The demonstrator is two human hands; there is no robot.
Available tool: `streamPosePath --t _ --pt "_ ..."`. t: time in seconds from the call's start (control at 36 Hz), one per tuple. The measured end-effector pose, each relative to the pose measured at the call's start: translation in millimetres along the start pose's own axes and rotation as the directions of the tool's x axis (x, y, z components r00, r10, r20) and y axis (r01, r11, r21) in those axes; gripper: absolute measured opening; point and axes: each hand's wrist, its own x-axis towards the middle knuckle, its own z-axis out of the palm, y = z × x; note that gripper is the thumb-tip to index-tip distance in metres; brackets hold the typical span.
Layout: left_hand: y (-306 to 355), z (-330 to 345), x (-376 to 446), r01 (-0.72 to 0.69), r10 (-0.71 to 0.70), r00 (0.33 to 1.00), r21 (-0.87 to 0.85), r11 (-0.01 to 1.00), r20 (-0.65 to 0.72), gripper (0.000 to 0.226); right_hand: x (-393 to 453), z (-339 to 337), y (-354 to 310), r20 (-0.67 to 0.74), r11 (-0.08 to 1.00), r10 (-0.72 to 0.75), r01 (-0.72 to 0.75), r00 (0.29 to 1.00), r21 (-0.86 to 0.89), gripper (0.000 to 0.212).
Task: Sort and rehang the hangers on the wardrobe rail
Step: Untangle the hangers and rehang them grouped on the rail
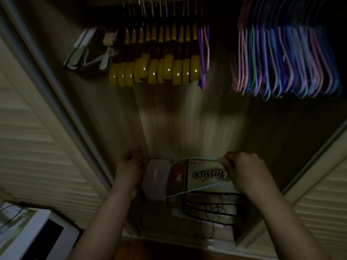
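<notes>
Right hand (242, 169) has its grip pinched on a pale hanger (195, 177) lying crosswise, left hand (131, 164) loosely open.

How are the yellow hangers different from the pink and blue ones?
The yellow hangers are thick, chunky and shiny; the pink and blue hangers are thin and wiry. The yellow hangers are all one colour and hang to the left; the pink and blue hangers mix several colours and hang to the right. Both bunches hang packed together up on the rail.
</notes>
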Motion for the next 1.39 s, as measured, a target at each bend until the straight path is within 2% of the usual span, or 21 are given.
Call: streamPosePath --t 0.06,0.11,0.17,0.22,0.31,0.39,0.53,0.64,0.75,0.89,0.97,1.08,1.25,1.31,1.39 --pt "23.4 5.5 9.5 -0.16 0.158 0.987 0.13 0.979 0.024 0.02 -5.5 -23.9 -0.9 -0.029 0.996 0.086 -0.086 0.996 0.029 0.02" --pt "58.1 11.6 19.5 -0.383 0.374 0.924 0.24 0.892 0.084 0.023 -11.8 -45.0 -3.4 -0.146 0.991 0.136 -0.133 0.98 0.027 0.016" --pt "100.1 19.7 24.8 -0.617 0.603 0.784 0.293 0.73 0.15 0.026 -15.2 -63.9 -7.4 -0.268 0.987 0.158 -0.158 0.95 0.02 0.015" --pt "140.4 29.4 28.8 -0.759 0.746 0.637 0.327 0.563 0.194 0.027 -15.0 -80.0 -13.1 -0.351 0.984 0.177 -0.171 0.92 0.048 0.013" --pt "201.6 48.8 31.6 -0.832 0.846 0.492 0.396 0.387 0.207 0.035 -9.9 -105.8 -25.9 -0.433 0.983 0.18 -0.148 0.883 0.105 0.003" --pt "247.9 65.5 30.3 -0.846 0.892 0.368 0.492 0.204 0.263 0.052 -3.9 -123.5 -37.2 -0.471 0.98 0.185 -0.125 0.862 0.157 0.03" --pt "284.2 79.9 38.0 -0.749 0.909 0.22 0.658 -0.075 0.354 0.074 0.7 -133.1 -55.3 -0.45 0.987 0.137 -0.085 0.883 0.133 0.045" --pt "302.0 83.8 43.2 -0.662 0.887 0.233 0.733 -0.156 0.399 0.085 7.1 -135.4 -66.8 -0.42 0.99 0.14 -0.114 0.896 0.087 0.06" --pt "312.2 76.7 52.6 -0.622 0.88 0.271 0.768 -0.149 0.391 0.088 11.3 -141.1 -68.1 -0.442 0.982 0.182 -0.186 0.878 0.034 0.07" --pt "325.1 64.6 63.1 -0.587 0.875 0.268 0.789 -0.184 0.403 0.093 20.6 -150.8 -65.0 -0.485 0.971 0.227 -0.237 0.845 0.042 0.076" --pt "333.9 62.9 64.9 -0.557 0.866 0.277 0.804 -0.209 0.417 0.093 33.2 -154.7 -65.6 -0.513 0.978 0.192 -0.204 0.836 0.032 0.074" --pt "340.7 62.0 62.7 -0.579 0.873 0.25 0.787 -0.212 0.419 0.082 52.9 -163.2 -72.5 -0.575 0.984 0.161 -0.175 0.802 0.03 0.069" --pt "341.1 63.8 57.1 -0.597 0.876 0.244 0.776 -0.203 0.417 0.075 103.5 -169.7 -83.0 -0.706 0.988 0.071 -0.148 0.705 -0.049 0.062" --pt "339.1 63.9 56.8 -0.601 0.878 0.25 0.776 -0.19 0.408 0.075 117.9 -165.4 -84.5 -0.686 0.982 0.063 -0.167 0.725 -0.085 0.059" --pt "335.9 66.0 56.2 -0.622 0.881 0.261 0.767 -0.158 0.394 0.076 132.6 -150.5 -79.2 -0.604 0.973 0.052 -0.178 0.795 -0.15 0.058"
